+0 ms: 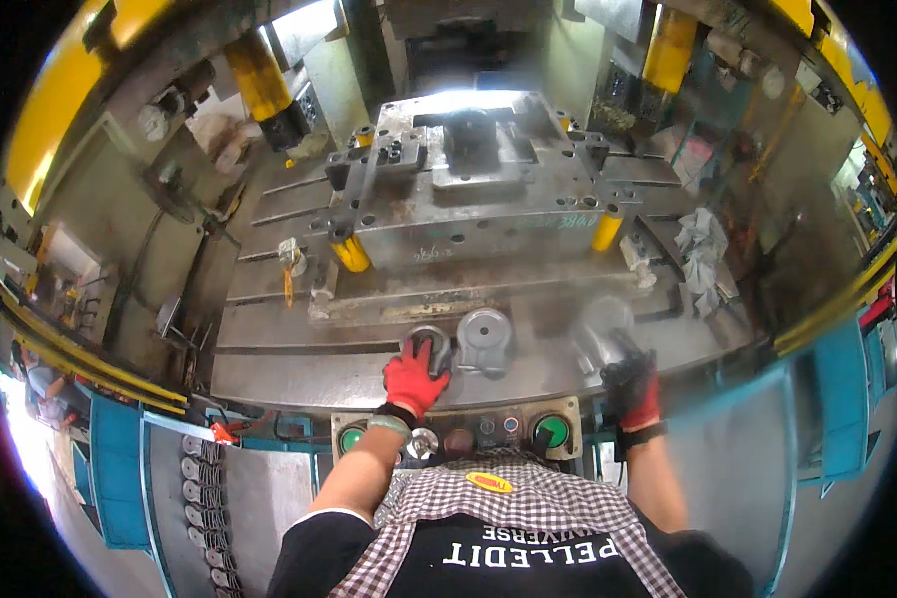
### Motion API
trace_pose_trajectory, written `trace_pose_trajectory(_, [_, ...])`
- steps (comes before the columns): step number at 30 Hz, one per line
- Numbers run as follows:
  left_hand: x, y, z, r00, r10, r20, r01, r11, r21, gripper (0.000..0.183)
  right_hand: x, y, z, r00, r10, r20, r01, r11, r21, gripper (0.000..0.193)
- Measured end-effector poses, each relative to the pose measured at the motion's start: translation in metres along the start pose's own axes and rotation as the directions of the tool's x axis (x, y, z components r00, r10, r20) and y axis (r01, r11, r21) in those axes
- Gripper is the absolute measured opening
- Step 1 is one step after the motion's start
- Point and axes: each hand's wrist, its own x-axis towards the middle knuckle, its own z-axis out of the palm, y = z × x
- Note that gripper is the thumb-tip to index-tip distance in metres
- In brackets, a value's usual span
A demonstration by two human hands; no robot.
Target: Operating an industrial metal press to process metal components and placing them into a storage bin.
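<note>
My left hand [417,385], in a red glove with a dark cuff, has its fingers over a round grey metal part [432,342] at the front of the press bed. Beside that part lies a second metal part [485,342], a rounded disc with a small centre hole and a squared lower end. To the right, my right hand [632,387], in a red and dark glove, is closed on another shiny metal part [604,335]. Motion blurs this part and the fingers on it, so its exact outline does not show.
A heavy steel die block [468,214] with yellow posts [350,251] stands behind the parts on the slotted bed [289,374]. A control panel with green buttons [550,431] sits before me. Several stacked metal parts [197,513] are at lower left; a grey rag [703,254] lies right.
</note>
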Motion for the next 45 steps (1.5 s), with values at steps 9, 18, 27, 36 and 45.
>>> trace_pose_trajectory(9, [0.003,0.002,-0.004,0.986,0.047,0.157,-0.061,0.995,0.084,0.067,0.094,-0.079,0.154,0.908,-0.185,0.375,0.094,0.964,0.25,0.065])
trace_pose_trajectory(18, [-0.026,-0.079,-0.035,0.995,-0.09,0.031,0.095,0.972,-0.216,0.065,0.349,-0.043,0.229,0.79,-0.315,0.526,0.232,0.948,0.219,0.053])
trace_pose_trajectory(27, [-0.082,-0.144,-0.063,0.957,-0.292,0.005,0.256,0.831,-0.493,0.054,0.323,-0.04,0.251,0.354,-0.575,0.738,0.894,-0.025,-0.448,0.052])
trace_pose_trajectory(36, [-0.094,-0.137,-0.086,0.711,-0.142,0.688,0.288,0.952,-0.101,0.064,0.164,-0.056,0.173,0.814,-0.134,0.565,0.297,0.932,-0.207,0.059])
trace_pose_trajectory(45, [-0.148,-0.131,0.01,0.806,-0.209,0.554,0.228,0.973,0.035,0.075,-0.047,0.055,0.03,0.777,0.614,0.14,0.307,-0.176,-0.935,0.051])
